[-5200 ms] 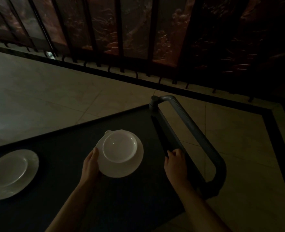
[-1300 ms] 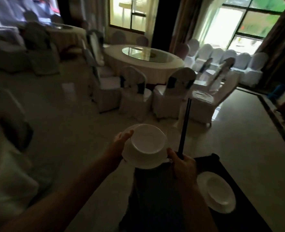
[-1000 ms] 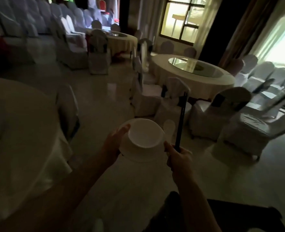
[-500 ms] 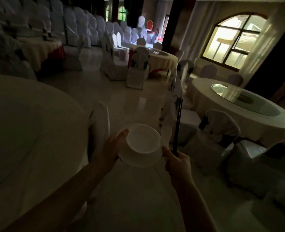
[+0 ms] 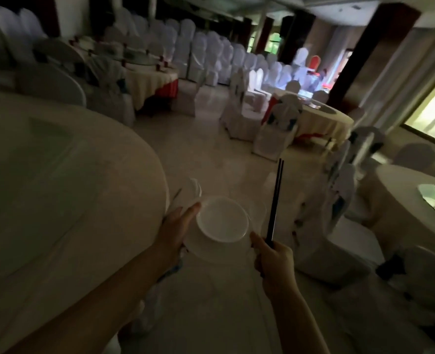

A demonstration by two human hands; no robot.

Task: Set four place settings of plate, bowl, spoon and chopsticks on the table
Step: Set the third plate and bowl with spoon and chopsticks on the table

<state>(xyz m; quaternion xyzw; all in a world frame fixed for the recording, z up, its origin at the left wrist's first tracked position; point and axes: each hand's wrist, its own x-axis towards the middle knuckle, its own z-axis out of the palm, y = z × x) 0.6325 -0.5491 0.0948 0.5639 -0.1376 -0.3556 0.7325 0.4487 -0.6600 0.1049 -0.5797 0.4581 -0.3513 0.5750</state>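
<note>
A white bowl [image 5: 221, 218] sits on a white plate [image 5: 206, 249], both carried in front of me at waist height. My left hand [image 5: 176, 227] grips the plate's left rim, thumb against the bowl. My right hand [image 5: 272, 254] holds the plate's right edge and a pair of black chopsticks [image 5: 275, 200] that stand nearly upright. A pale spoon shape [image 5: 258, 212] shows faintly by the bowl's right side. The large round table [image 5: 58, 190] with a cream cloth lies just to the left of my hands.
A white-covered chair [image 5: 191, 192] stands tucked at the table's edge just beyond my left hand. More covered chairs [image 5: 336, 200] and another round table [image 5: 415, 200] crowd the right. Open tiled floor [image 5: 211, 149] runs ahead between them.
The view has swung left from the dark cart, across the dining hall, to the big round table. Both hands keep the plate, bowl and chopsticks in the same hold.
</note>
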